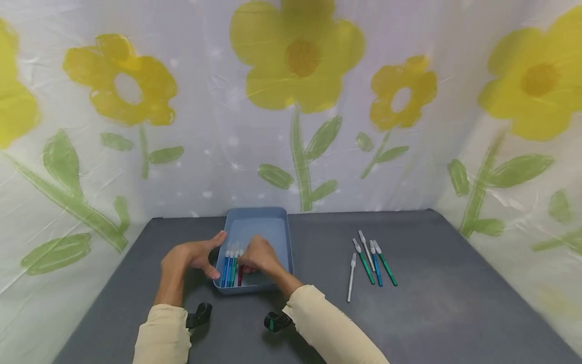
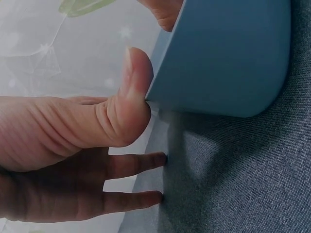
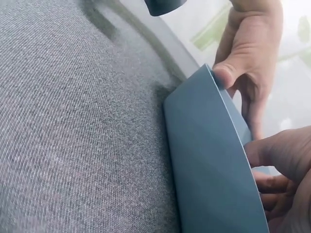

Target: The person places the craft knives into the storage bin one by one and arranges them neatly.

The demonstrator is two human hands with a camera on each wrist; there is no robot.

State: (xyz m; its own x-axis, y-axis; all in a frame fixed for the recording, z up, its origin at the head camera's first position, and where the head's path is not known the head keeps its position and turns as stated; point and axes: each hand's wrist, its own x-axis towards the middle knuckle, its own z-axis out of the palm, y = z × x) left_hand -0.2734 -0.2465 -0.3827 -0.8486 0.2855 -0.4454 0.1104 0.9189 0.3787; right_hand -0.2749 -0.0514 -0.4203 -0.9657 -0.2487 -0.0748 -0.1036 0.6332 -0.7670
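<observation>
A blue rectangular tray point(image 1: 267, 222) lies on the dark table. My left hand point(image 1: 193, 255) is at its left side, fingers mostly straight; the thumb point(image 2: 135, 97) presses against the rim at the near corner. My right hand point(image 1: 261, 254) reaches inside with curled fingers, pinching a slim red pen-like tool point(image 1: 240, 277) whose lower end shows below the fingers. Side by side at its left are several similar tools, blue point(image 1: 225, 270) and green point(image 1: 233, 272), with pale tapered caps pointing away from me. The right wrist view shows both hands at the tray wall point(image 3: 204, 145).
To the right on the table lie several loose pen-like tools: green point(image 1: 385, 265), blue point(image 1: 377, 265) and silver point(image 1: 351, 280), roughly lengthwise. A curtain with printed yellow flowers point(image 1: 302, 58) hangs behind the table's far edge. Black wrist devices point(image 1: 199, 315) sit below the hands.
</observation>
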